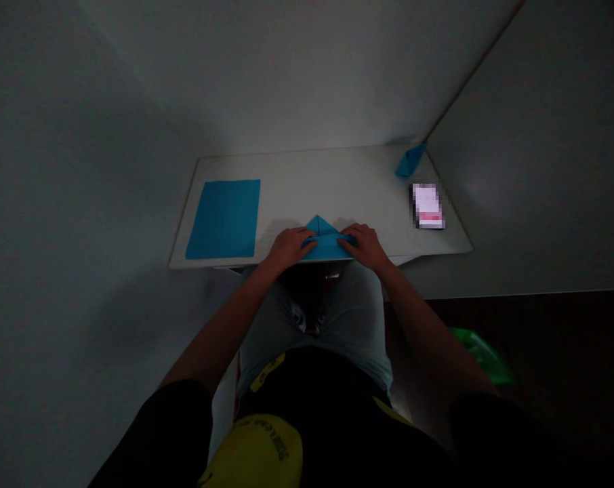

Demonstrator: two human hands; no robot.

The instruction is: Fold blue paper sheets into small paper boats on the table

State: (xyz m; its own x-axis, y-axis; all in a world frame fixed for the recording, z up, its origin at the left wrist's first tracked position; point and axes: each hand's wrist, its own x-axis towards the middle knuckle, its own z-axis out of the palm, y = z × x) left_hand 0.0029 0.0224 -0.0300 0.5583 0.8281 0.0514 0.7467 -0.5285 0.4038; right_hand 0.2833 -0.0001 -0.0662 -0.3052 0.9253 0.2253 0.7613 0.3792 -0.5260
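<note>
A sheet of blue paper, folded to a point at its far side, lies at the front edge of the white table. The upper part shows a triangle with a centre crease, and a flat band runs along the near side. My left hand pinches the paper's left end between thumb and fingers. At the opposite end, my right hand grips the band the same way. Both hands rest low on the tabletop, and their fingers cover the paper's two corners.
On the left of the white table lies a flat blue sheet. A folded blue paper piece stands in the far right corner, with a lit phone nearer. Walls border the table. Something green is on the floor at right.
</note>
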